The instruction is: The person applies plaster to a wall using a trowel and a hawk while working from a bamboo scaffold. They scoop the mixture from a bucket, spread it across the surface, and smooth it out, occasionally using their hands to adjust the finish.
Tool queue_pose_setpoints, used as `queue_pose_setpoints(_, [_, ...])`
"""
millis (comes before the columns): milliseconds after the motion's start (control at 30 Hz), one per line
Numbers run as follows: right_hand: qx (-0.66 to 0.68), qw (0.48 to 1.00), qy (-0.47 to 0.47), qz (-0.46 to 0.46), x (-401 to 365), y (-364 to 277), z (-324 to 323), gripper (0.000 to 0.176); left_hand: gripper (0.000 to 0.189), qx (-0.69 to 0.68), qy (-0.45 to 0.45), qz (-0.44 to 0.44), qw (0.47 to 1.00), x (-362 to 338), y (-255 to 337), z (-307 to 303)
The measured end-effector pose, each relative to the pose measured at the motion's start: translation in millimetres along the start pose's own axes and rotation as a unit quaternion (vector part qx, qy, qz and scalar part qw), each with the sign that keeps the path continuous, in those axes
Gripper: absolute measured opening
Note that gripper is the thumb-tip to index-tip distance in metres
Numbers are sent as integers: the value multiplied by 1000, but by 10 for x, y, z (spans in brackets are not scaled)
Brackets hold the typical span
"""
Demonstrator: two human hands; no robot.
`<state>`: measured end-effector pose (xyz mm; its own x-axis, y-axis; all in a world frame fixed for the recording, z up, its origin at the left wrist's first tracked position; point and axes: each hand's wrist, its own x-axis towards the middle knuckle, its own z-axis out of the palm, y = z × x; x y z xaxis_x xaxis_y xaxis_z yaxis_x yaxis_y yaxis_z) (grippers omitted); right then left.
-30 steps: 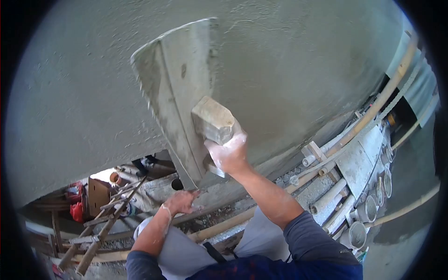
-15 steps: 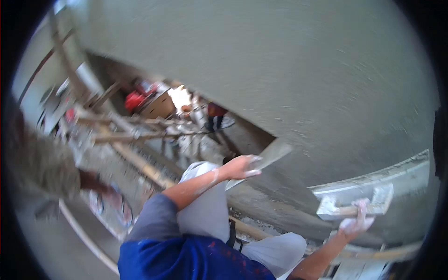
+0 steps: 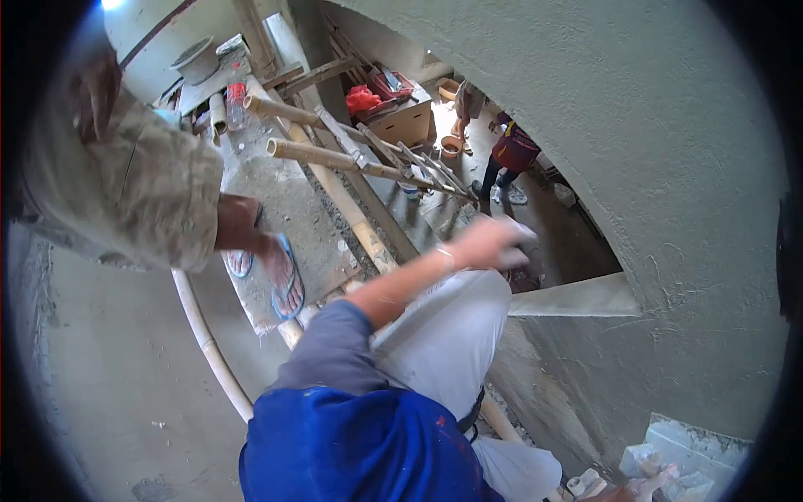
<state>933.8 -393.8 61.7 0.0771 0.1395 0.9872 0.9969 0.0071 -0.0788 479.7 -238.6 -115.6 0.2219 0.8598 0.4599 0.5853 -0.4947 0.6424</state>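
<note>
Above the raised knee (image 3: 452, 335), head view, the left hand (image 3: 493, 243) is clenched, with plaster on its fingers (image 3: 520, 253). By appearance it grips the near end of the blade (image 3: 577, 297), though the knee masks the contact itself. The blade lies to the right of that hand and just below it. Its long axis runs almost level from the hand toward the wall (image 3: 686, 167); whether the far tip touches the plaster cannot be told. The right hand (image 3: 644, 487) is low at the bottom edge, well apart from the blade, and rests against the float (image 3: 690, 452) at the wall. Its grip cannot be determined, as the palm is cut off. The left hand is plainly the nearer to the blade. Left of the knee, a co-worker's foot (image 3: 280, 272) in a blue sandal stands on a plank (image 3: 284, 201) beside bamboo poles (image 3: 335, 155).
</note>
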Motion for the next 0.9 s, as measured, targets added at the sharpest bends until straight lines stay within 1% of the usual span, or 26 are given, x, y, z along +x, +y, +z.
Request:
queue_pose_setpoints(33, [-18,1000,5,-11,3,2,-19,57,39,64,-12,-121,991,-85,-282,-361])
queue_pose_setpoints(67, [-40,999,7,-24,6,-1,-34,58,37,131,31,-165,977,-287,-851,-579])
queue_pose_setpoints(100, [-63,997,11,-40,4,-8,-68,60,36,235,30,-286,928,-445,-1359,-841])
queue_pose_setpoints(133, [-86,995,12,-55,13,-10,-109,62,36,288,95,-291,908,-516,-1204,-1246])
queue_pose_setpoints(167, [-113,991,13,-77,31,-14,-142,63,37,325,148,-280,891,-702,-1549,-1427])
queue_pose_setpoints(200, [-141,985,17,-100,44,-10,-170,65,37,286,203,-291,890,-805,-1695,-1582])
queue_pose_setpoints(233, [-183,974,21,-134,53,18,-212,67,33,251,252,-243,902,-895,-1918,-1680])
queue_pose_setpoints(300, [-277,940,30,-199,40,194,-268,70,35,206,177,-309,912,-909,-1868,-1646])
queue_pose_setpoints(333, [-300,932,25,-203,19,350,-283,71,38,183,138,-340,912,-931,-1787,-1623])
queue_pose_setpoints(367, [-322,924,20,-207,14,457,-290,72,43,169,136,-340,915,-898,-1626,-1462])
queue_pose_setpoints(400, [-345,915,16,-209,0,562,-303,73,42,132,115,-349,921,-874,-1515,-1293])
queue_pose_setpoints(433, [-93,987,99,-89,140,173,-155,70,40,160,88,-313,932,-976,-1650,-1037])
queue_pose_setpoints(467, [-4,997,72,0,195,-15,-103,60,37,66,44,-326,942,-948,-1458,-924])
queue_pose_setpoints(500, [84,992,41,89,224,-157,-63,50,34,113,6,-270,956,-1067,-1622,-668])
queue_pose_setpoints(533, [170,969,5,176,255,-291,-20,40,36,119,-16,-275,954,-1196,-1797,-421])
queue_pose_setpoints(567, [73,973,28,218,321,-470,25,42,38,123,-43,-285,950,-1290,-1789,-201])
queue_pose_setpoints(600, [97,973,-3,208,368,-537,36,42,42,127,-70,-293,945,-1411,-1822,-15])
queue_pose_setpoints(667, [147,969,-58,189,457,-662,45,42,45,176,-156,-287,929,-1723,-2033,291])
queue_pose_setpoints(700, [107,977,-70,169,539,-636,31,41,46,199,-196,-280,919,-1830,-2101,374])
queue_pose_setpoints(800, [120,979,-76,144,718,-630,18,38,46,183,-290,-324,882,-2120,-2203,424])
queue_pose_setpoints(833, [116,978,-66,159,777,-632,12,33,46,208,-348,-325,854,-2106,-2187,395])
queue_pose_setpoints(900, [71,986,-66,136,933,-565,-17,30,46,205,-265,-308,891,-2159,-2131,411])
